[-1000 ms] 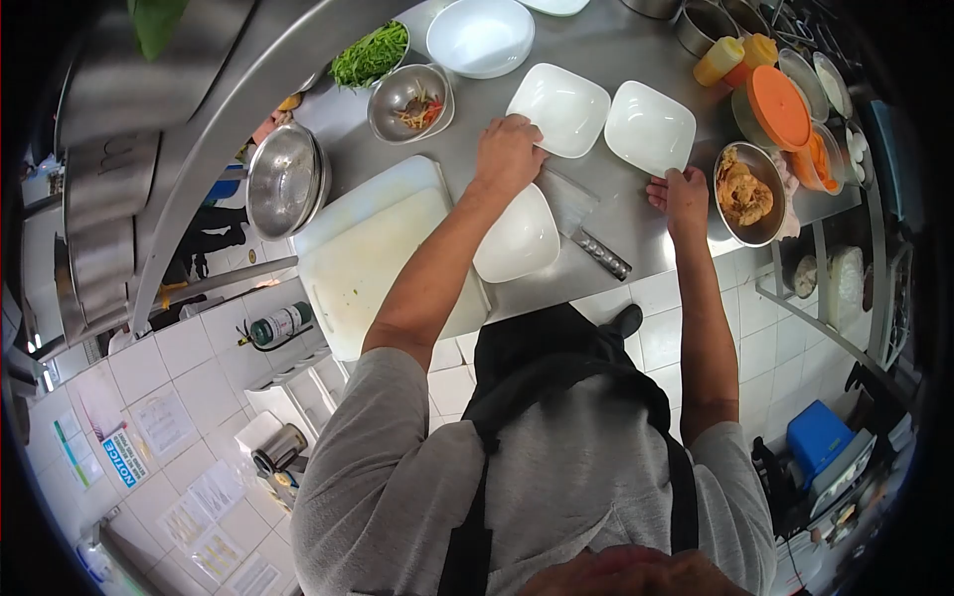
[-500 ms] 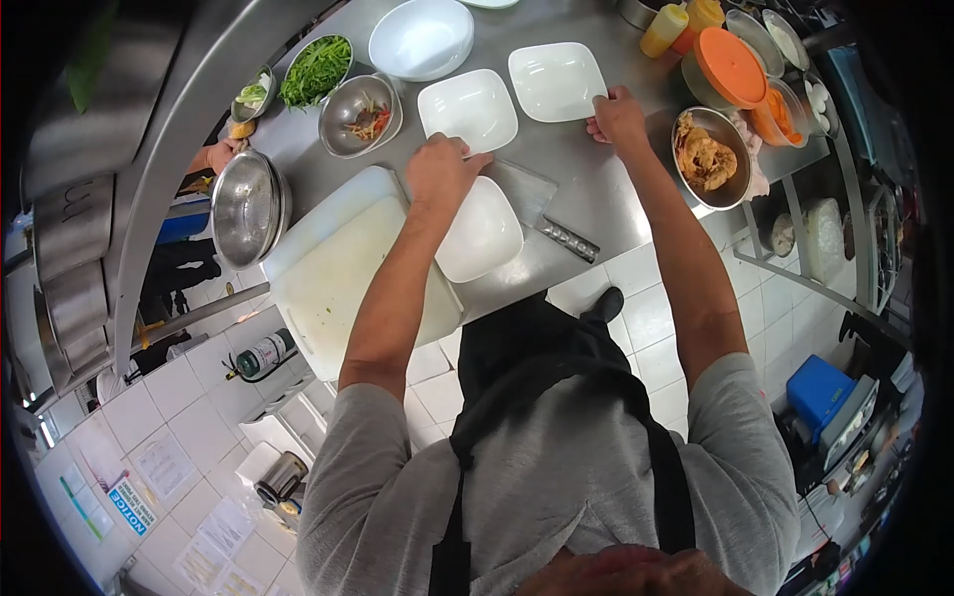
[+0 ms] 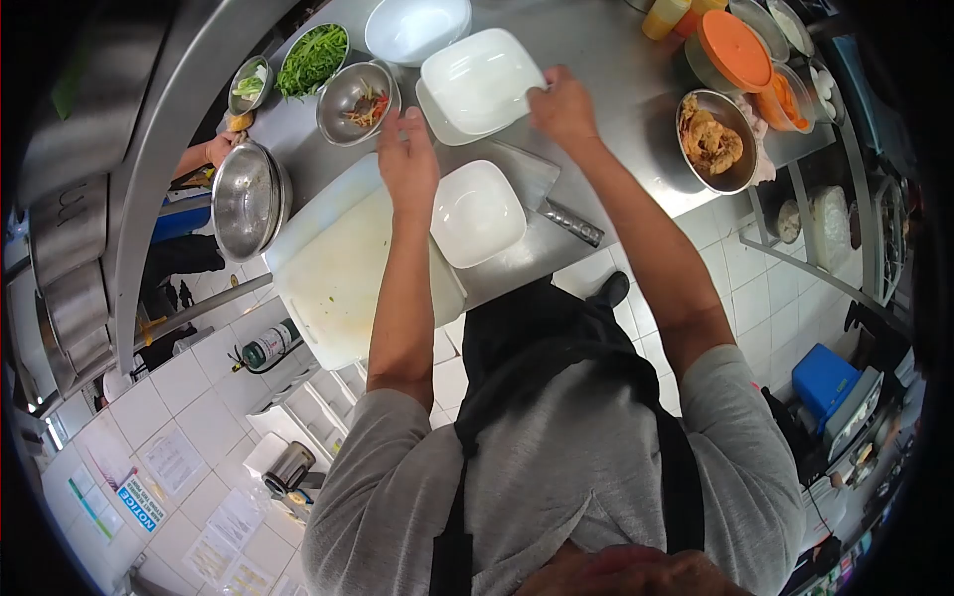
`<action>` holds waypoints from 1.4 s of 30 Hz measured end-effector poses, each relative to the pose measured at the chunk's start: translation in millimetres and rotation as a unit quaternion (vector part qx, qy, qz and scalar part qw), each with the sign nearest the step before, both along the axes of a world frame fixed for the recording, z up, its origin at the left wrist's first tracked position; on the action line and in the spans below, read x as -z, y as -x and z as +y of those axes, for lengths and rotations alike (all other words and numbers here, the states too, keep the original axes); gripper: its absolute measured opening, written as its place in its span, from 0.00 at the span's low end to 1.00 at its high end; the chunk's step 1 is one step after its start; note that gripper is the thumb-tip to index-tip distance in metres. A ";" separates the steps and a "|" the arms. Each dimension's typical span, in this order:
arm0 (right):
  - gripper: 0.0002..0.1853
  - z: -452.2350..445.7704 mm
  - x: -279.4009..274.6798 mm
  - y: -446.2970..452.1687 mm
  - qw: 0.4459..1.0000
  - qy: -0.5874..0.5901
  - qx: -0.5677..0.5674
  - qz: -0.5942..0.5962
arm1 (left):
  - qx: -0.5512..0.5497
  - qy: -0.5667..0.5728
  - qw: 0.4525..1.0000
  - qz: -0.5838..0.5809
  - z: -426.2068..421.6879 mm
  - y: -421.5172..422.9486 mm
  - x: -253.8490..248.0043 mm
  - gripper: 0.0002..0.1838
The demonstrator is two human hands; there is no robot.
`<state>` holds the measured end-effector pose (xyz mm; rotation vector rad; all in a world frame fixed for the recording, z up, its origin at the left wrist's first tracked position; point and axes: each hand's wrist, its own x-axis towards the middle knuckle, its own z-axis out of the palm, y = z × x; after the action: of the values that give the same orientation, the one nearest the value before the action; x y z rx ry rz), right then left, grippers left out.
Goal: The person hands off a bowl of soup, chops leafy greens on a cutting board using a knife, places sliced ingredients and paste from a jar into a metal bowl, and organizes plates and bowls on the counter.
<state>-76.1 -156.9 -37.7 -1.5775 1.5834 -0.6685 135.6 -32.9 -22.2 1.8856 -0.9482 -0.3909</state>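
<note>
My right hand (image 3: 564,107) grips the right edge of a square white bowl (image 3: 479,84), held above a second white bowl (image 3: 433,119) that shows only along its left and lower edge. Beside the steel bowl of shredded vegetables (image 3: 366,109), my left hand (image 3: 407,164) is raised, fingers stretched out and holding nothing. A third square white bowl (image 3: 479,217) sits nearer my body, by the cutting board (image 3: 343,268). The cleaver (image 3: 568,221) lies to its right, its blade partly behind the bowls.
At the right stand a steel bowl of brownish food (image 3: 711,144) and an orange-lidded tub (image 3: 735,52). Chopped greens (image 3: 314,62) and a round white bowl (image 3: 417,30) are at the back. Another person's hand (image 3: 221,149) is near the stacked steel bowls (image 3: 243,204) at left.
My right hand has carried the right-hand white bowl leftward over the neighbouring one. My left hand has let go of the bowls and moved left and up.
</note>
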 end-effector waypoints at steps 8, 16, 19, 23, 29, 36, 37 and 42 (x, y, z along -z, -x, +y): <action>0.17 29.9 -4.4 -14.7 0.995 0.002 -0.044 0.095 | 0.186 -0.221 0.933 -0.214 77.5 -3.1 -3.4 0.23; 0.25 128.7 -33.3 80.0 0.893 0.012 -0.398 0.208 | 0.233 -0.225 0.944 -0.067 102.0 -23.1 -4.7 0.11; 0.29 159.6 -9.7 86.2 0.894 0.092 -0.402 0.175 | 0.174 -0.217 0.960 -0.034 125.4 -34.1 -37.2 0.11; 0.29 186.4 -28.1 104.3 0.904 0.039 -0.411 0.109 | 0.064 -0.128 0.988 0.051 193.6 -105.3 -65.0 0.11; 0.28 210.8 -44.0 39.7 0.861 0.112 -0.486 0.102 | -0.195 -0.023 0.975 0.107 297.3 -164.8 -123.1 0.12; 0.17 205.8 0.0 -65.4 0.856 0.138 -0.497 0.035 | -0.360 -0.003 0.921 0.150 426.7 -165.0 -79.4 0.19; 0.17 206.0 9.6 -69.0 0.852 0.115 -0.504 0.086 | -0.344 -0.012 0.916 0.207 433.5 -157.2 -76.9 0.18; 0.22 171.9 -78.6 35.6 0.891 0.273 -0.362 0.022 | -0.263 -0.006 0.922 0.285 446.9 -115.8 -49.3 0.12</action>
<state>-111.7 15.0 40.9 -2.4163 0.7235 -0.6729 251.4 414.0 27.1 1.7963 -0.0413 -0.5694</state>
